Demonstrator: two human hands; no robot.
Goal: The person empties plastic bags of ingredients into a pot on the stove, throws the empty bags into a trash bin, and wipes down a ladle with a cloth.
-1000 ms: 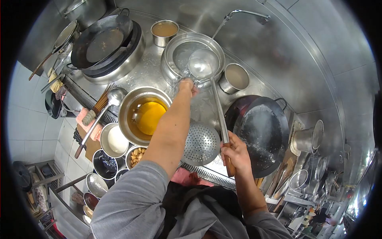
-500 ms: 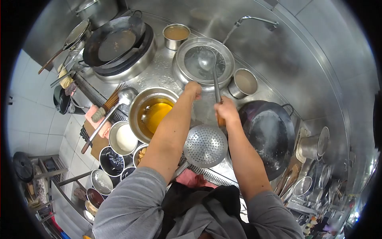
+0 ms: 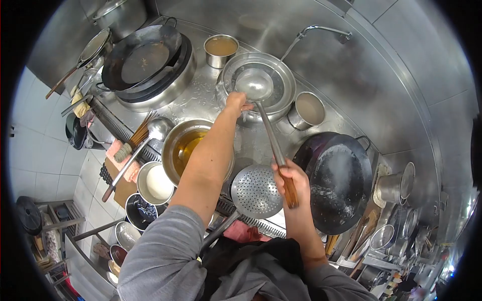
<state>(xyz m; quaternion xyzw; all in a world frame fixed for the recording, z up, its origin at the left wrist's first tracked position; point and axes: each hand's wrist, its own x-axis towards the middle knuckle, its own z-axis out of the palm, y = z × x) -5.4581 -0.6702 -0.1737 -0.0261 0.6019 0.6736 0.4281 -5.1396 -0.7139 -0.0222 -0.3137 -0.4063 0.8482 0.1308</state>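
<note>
My right hand [image 3: 292, 176] is wrapped round the wooden handle of a ladle [image 3: 271, 133]. The ladle's round metal bowl lies over the water-filled metal basin [image 3: 288, 100] at the back. Close to the bowl's near edge, my left hand [image 3: 238, 102] hangs over the basin's front rim with its fingers curled; what they hold, if anything, is hidden. Below my right hand rests a perforated skimmer [image 3: 257, 191]. A metal pot of yellow oil [image 3: 187, 145] is partly covered by my left forearm.
A thin tap [image 3: 324, 31] runs water into the basin. Metal pots of cloudy liquid [image 3: 309, 109] and brownish liquid [image 3: 221, 46] flank it. One dark wok [image 3: 337, 183] sits at right, another [image 3: 140, 57] at back left. A second ladle [image 3: 135, 153] lies at left.
My right hand has drawn the ladle toward me, its handle end now lower and its bowl nearer the basin's front. My left hand has moved slightly forward, beside the bowl.
</note>
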